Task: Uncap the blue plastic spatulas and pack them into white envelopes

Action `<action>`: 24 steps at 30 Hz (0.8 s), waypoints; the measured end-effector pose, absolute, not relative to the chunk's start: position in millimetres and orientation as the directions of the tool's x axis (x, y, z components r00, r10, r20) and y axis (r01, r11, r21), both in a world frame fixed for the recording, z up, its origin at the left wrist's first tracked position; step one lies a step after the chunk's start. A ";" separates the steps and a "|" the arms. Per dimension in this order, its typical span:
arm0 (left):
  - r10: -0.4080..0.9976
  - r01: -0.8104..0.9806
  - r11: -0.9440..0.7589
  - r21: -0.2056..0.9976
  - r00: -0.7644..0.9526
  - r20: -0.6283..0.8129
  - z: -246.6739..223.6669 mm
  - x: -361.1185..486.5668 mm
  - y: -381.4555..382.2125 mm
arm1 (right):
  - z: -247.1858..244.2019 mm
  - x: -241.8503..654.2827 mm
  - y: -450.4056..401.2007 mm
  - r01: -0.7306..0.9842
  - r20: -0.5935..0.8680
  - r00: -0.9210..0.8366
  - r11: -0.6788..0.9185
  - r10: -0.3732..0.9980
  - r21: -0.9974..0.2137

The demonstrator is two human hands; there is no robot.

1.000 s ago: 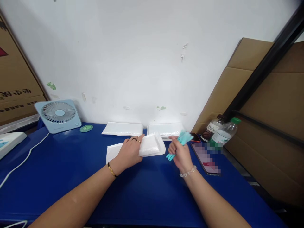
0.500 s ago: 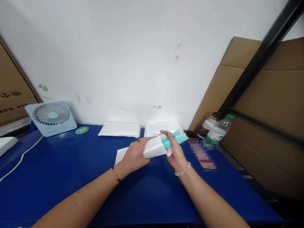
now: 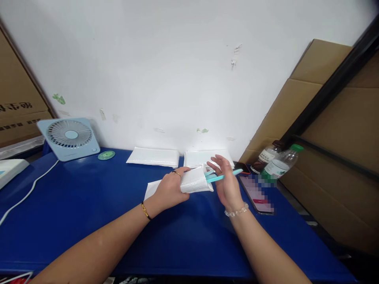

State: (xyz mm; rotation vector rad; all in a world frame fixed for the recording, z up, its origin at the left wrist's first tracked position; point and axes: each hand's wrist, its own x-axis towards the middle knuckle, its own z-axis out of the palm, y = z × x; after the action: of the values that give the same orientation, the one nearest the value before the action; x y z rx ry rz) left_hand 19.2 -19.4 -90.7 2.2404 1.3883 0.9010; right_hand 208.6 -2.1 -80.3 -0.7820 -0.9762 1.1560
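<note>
My left hand point(image 3: 173, 188) is closed around a white bubble mailer point(image 3: 195, 180), whose mouth faces right. A paper-white flap or end of the mailer shows at the left behind my wrist. Turquoise stick-like items point(image 3: 217, 178) are mostly inside it; one reaches out of the opening to the right, and what kind they are I cannot make out. At the opening, my right hand point(image 3: 227, 183) has its fingers spread, with the protruding stick crossing the palm. Two more white mailer stacks, a left stack point(image 3: 154, 156) and a right stack point(image 3: 207, 157), lie against the wall.
On the blue table point(image 3: 192, 240) a light-blue fan point(image 3: 71, 136) and a green disc point(image 3: 106, 155) stand at the left. To the right are a phone point(image 3: 256, 193), a dark-capped bottle point(image 3: 268, 156) and a green-capped bottle point(image 3: 281, 161). Cardboard point(image 3: 299, 94) leans behind them.
The turquoise bundle has gone deeper into the mailer, leaving little sticking out. My right hand has loosened from it and shifted slightly right, fingers spreading. The view has turned slightly.
</note>
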 end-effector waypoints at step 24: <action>0.817 0.638 -0.576 0.511 0.465 0.341 -88.4 13.6 -20.4 | -75.0 242.1 0.0 0.411 0.448 -0.375 0.578 0.812 -0.705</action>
State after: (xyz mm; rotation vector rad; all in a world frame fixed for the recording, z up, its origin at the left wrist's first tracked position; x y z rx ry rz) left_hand 13.6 -20.4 -88.4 2.4066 1.2373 0.8122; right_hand 242.1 0.0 -75.0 -0.9760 -1.9974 0.6264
